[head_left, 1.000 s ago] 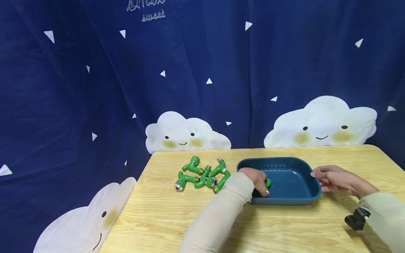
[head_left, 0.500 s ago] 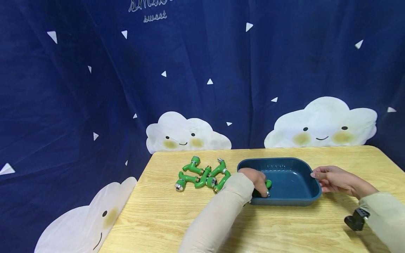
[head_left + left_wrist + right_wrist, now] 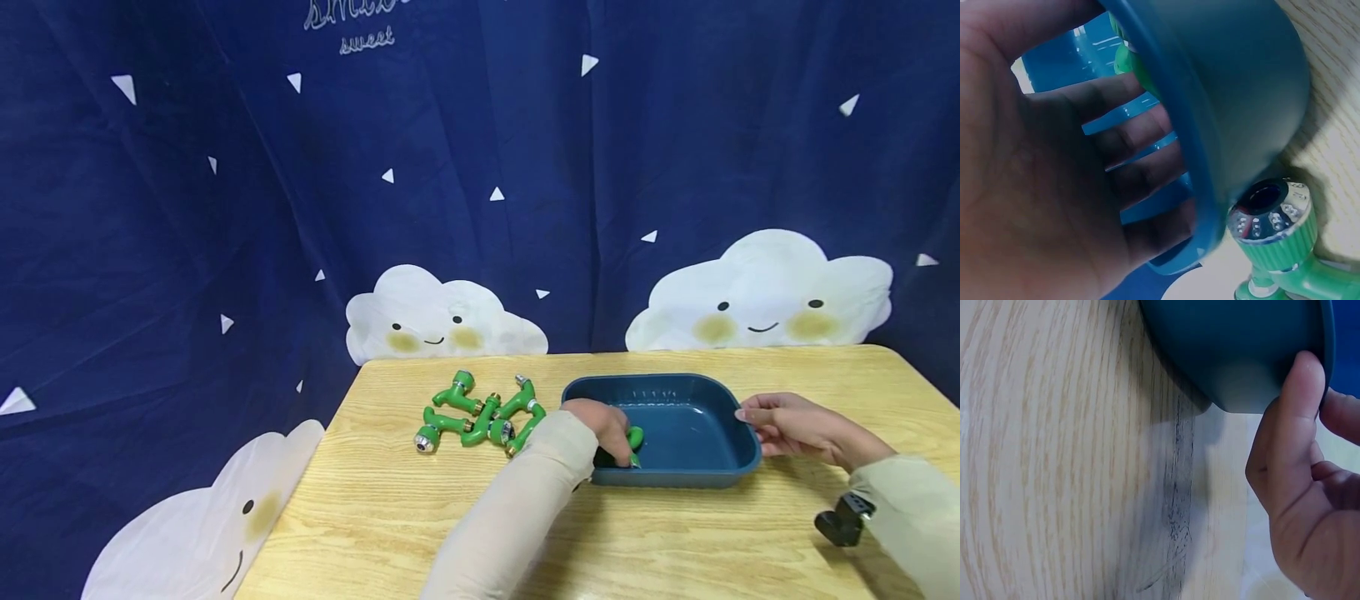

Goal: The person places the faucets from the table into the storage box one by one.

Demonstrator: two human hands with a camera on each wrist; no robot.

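A dark blue plastic basin [image 3: 667, 478] stands on the table. My left hand [image 3: 603, 425] reaches over its left end and holds a green faucet [image 3: 636, 437] low inside it. In the left wrist view, part of this faucet [image 3: 1124, 59] shows by the fingers, but the rim hides the fingertips. My right hand [image 3: 798, 427] pinches the basin's right rim, as the right wrist view also shows, with a finger [image 3: 1304, 381] against the outer wall. Just left of the basin lie several more green faucets [image 3: 487, 425] with brass threads and chrome ends.
The light wooden table [image 3: 390, 517] reaches back to a dark blue curtain [image 3: 450, 125] with white clouds. A black wrist device [image 3: 846, 518] hangs at the right sleeve. One faucet [image 3: 1282, 231] lies close beside the basin's outer wall.
The faucet under my left hand has turned slightly, so its end near the fingertips shows more green. My left hand has shifted very slightly left. My right hand and the basin stay put.
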